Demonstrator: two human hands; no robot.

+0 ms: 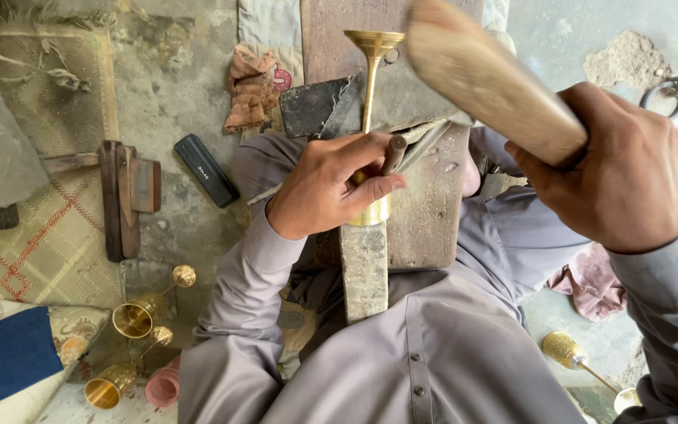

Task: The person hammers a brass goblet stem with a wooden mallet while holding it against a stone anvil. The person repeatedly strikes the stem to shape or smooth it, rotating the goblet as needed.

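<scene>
A: On the wooden block point(433, 212) between your knees, the brass goblet point(372, 94) lies with its long axis running away from you: its flared end points far from your body, its cup end sits under your left hand point(331, 192).

B: And what does that hand have hold of?

A: Your left hand is closed around the goblet, with a small dark punch point(393, 155) pinched between thumb and fingertips, slanting down to the stem. Your right hand point(614, 169) is wrapped fully around the handle of a wooden mallet point(488, 78), raised to the right of the block. The mallet head hangs just beyond the punch, so your right hand strikes and your left steadies.

B: Anything left of the block?

A: On the floor to the block's left lie several more brass goblets point(139, 318), their cups empty as far as you can see. Another goblet point(567, 351) lies to the block's right, near your right knee.
</scene>
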